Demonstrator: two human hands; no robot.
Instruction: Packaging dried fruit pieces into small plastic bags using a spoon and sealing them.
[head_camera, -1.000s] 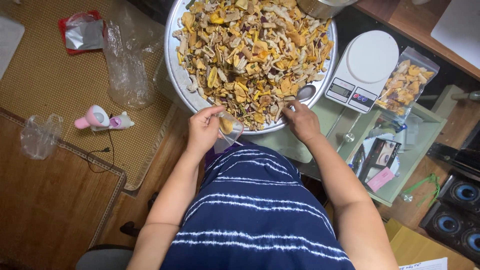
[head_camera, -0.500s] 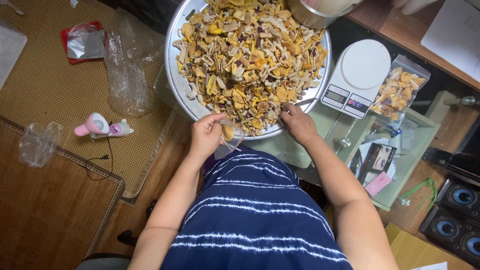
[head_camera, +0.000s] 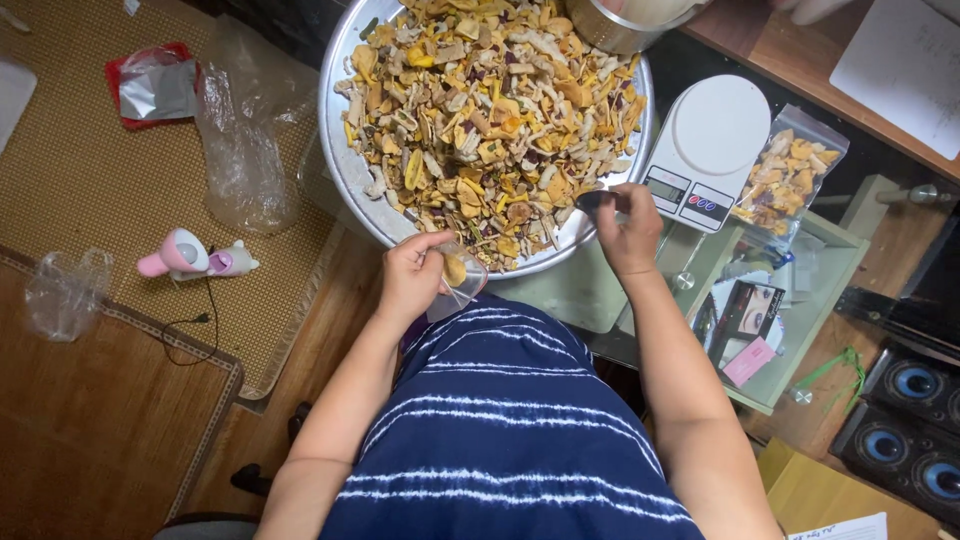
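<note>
The left hand (head_camera: 410, 278) pinches a small clear bag (head_camera: 455, 285) open at the near rim of the round metal tray (head_camera: 340, 150), the right hand (head_camera: 628, 232) grips a dark scoop (head_camera: 592, 201) over the dried chips (head_camera: 490, 120), and if the bag's mouth sags, pieces may spill onto the lap.

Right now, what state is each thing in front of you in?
Round metal tray: heaped with mixed dried chips.
Small clear bag: held open in the left hand, a few chips inside.
Scoop: lifted in the right hand, over the tray rim.
Kitchen scale: platform bare.
Filled chip bag: lying beside the scale.
</note>
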